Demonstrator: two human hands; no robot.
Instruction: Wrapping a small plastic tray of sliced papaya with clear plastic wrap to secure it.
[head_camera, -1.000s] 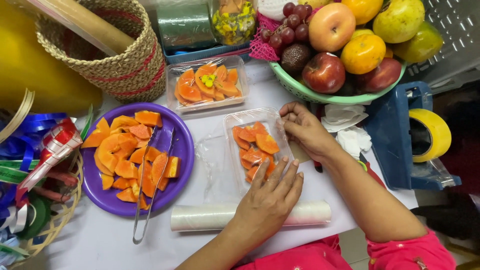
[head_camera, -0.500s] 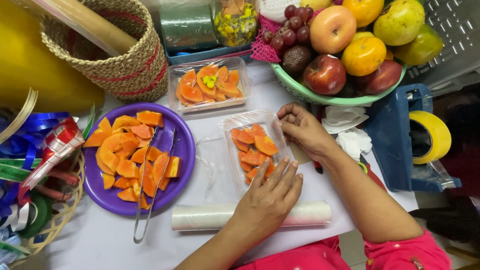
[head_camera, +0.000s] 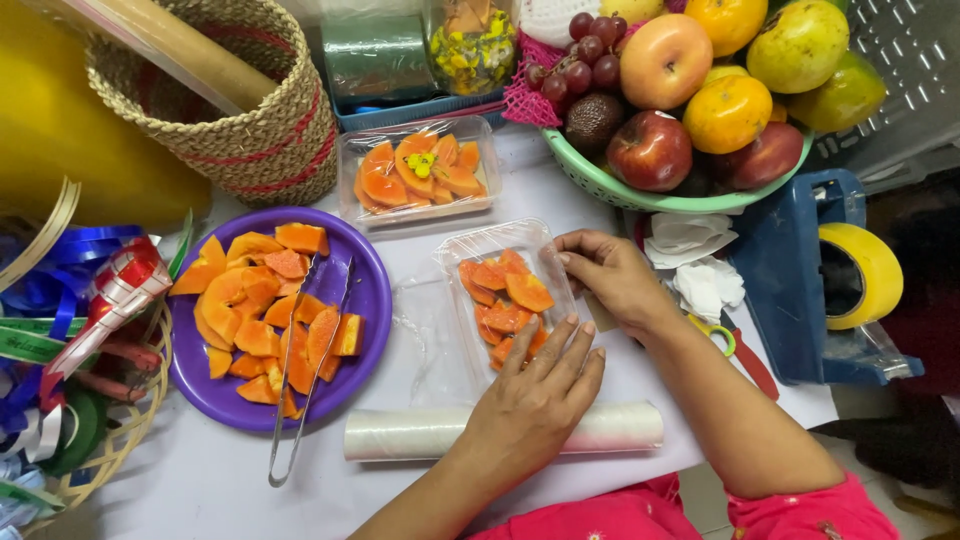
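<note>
White paper covers the counter (head_camera: 200, 480), crowded with fruit and wrapping gear. Nearest lies a roll of clear cling film (head_camera: 400, 433), sheet drawn up over a clear plastic tray of orange papaya pieces (head_camera: 505, 300) at the middle of the counter. Both hands are flat and open, gripping nothing: the left hand (head_camera: 530, 400) presses the film at the tray's near end, seemingly to keep it taut, while the right hand (head_camera: 610, 275) smooths the far right edge. Left of the tray, metal tongs (head_camera: 305, 380) rest across a purple plate of papaya slices (head_camera: 370, 290). Beyond sit a second, filled tray (head_camera: 420, 172), a woven basket (head_camera: 260, 120) and a green bowl of mixed fruit (head_camera: 640, 198).
</note>
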